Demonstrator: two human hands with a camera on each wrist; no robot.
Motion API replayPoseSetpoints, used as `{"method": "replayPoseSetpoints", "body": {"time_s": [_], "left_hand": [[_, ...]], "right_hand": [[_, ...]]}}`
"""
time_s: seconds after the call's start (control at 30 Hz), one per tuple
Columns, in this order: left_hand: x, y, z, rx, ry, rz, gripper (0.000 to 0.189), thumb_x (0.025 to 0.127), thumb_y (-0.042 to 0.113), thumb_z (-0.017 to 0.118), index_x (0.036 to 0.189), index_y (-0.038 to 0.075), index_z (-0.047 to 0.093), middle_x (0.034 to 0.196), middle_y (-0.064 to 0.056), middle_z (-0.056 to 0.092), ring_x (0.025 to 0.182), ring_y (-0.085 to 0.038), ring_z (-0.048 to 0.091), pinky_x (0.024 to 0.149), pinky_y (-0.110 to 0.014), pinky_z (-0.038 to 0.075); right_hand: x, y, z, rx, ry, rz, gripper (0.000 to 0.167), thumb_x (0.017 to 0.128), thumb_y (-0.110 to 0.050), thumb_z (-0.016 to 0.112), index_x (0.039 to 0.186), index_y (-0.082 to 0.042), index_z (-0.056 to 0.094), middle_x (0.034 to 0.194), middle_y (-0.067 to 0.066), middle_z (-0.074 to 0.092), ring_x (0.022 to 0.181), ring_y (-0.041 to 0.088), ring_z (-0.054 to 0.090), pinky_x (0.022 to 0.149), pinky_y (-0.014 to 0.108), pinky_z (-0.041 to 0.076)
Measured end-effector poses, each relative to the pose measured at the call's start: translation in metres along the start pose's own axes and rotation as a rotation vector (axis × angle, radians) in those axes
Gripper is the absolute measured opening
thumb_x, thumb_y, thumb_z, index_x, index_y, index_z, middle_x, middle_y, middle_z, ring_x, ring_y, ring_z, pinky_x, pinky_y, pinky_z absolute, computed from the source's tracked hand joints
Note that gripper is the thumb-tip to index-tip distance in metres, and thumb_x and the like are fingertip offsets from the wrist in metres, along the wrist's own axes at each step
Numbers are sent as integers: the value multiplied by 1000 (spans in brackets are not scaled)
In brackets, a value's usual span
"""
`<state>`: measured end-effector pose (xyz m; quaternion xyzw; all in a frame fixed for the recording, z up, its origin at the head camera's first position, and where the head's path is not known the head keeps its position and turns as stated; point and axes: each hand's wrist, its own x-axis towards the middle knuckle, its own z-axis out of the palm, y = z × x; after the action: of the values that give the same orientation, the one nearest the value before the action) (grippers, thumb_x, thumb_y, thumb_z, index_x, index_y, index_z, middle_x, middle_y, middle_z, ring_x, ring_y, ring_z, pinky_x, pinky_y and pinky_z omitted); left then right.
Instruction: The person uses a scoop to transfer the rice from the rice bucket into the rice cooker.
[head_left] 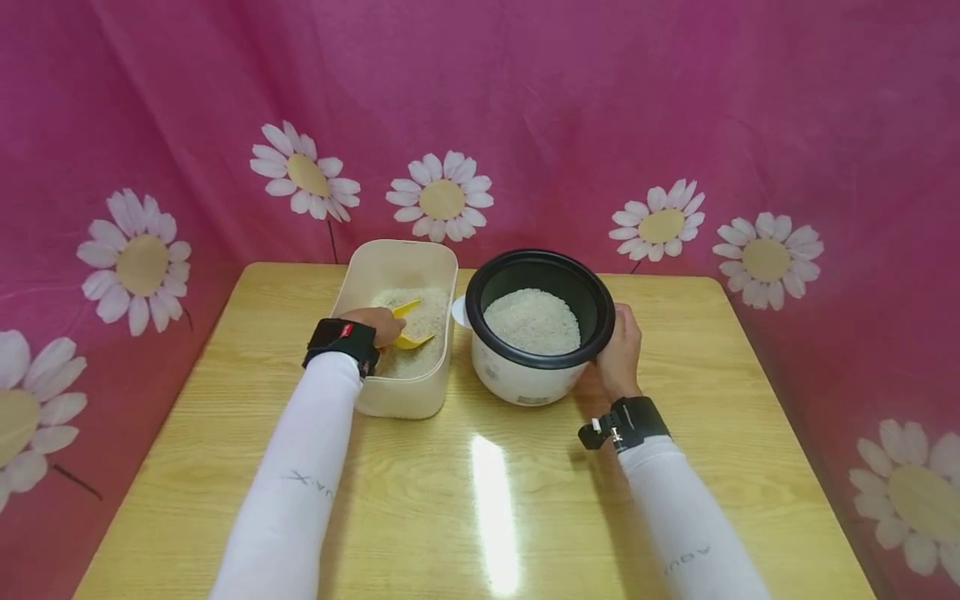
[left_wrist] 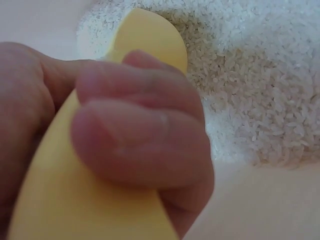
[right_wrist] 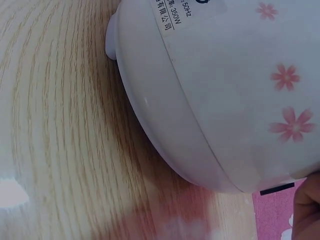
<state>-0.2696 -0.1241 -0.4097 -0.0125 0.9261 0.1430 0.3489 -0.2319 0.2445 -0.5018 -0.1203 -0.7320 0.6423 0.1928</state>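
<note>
On the left, a cream plastic bin (head_left: 401, 398) holds white rice (head_left: 432, 317). My left hand (head_left: 380, 325) reaches into it and grips a yellow scoop (head_left: 414, 342). In the left wrist view the fingers (left_wrist: 145, 135) curl round the scoop's handle, and its far end (left_wrist: 150, 37) meets the rice. Beside the bin stands a white rice cooker (head_left: 517, 383) with a black rim, without a lid, with rice (head_left: 534, 321) inside. My right hand (head_left: 622, 354) holds the cooker's right side; the cooker body hides part of its grip.
Both containers stand near the back of a light wooden table (head_left: 420, 500). A pink curtain (head_left: 540, 125) with daisies hangs behind and at both sides. The cooker's white side handle (head_left: 460, 312) lies close to the bin's right wall.
</note>
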Motion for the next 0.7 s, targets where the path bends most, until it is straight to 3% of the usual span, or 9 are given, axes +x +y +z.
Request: {"method": "replayPoseSetpoints", "body": {"time_s": [0.27, 0.5, 0.7], "left_hand": [[-1, 4, -3, 56, 3, 6, 50, 111, 44, 35, 122, 2, 59, 90, -8, 52, 92, -24, 53, 79, -31, 41], [24, -4, 2, 84, -4, -21, 50, 107, 51, 43, 114, 6, 63, 92, -10, 54, 93, -26, 55, 76, -35, 41], [15, -5, 1, 65, 5, -11, 49, 107, 50, 42, 111, 6, 63, 89, -9, 53, 89, -25, 55, 75, -34, 41]], "right_hand": [[2, 4, -3, -1, 14, -11, 28, 111, -36, 37, 99, -28, 61, 89, -11, 58, 86, 6, 54, 76, 19, 45], [1, 2, -3, 9, -10, -1, 28, 112, -35, 36, 99, -28, 60, 86, -10, 56, 77, 5, 54, 69, 17, 46], [1, 2, -1, 31, -16, 12, 27, 112, -35, 37, 99, -29, 61, 86, -11, 57, 80, 5, 55, 72, 18, 47]]}}
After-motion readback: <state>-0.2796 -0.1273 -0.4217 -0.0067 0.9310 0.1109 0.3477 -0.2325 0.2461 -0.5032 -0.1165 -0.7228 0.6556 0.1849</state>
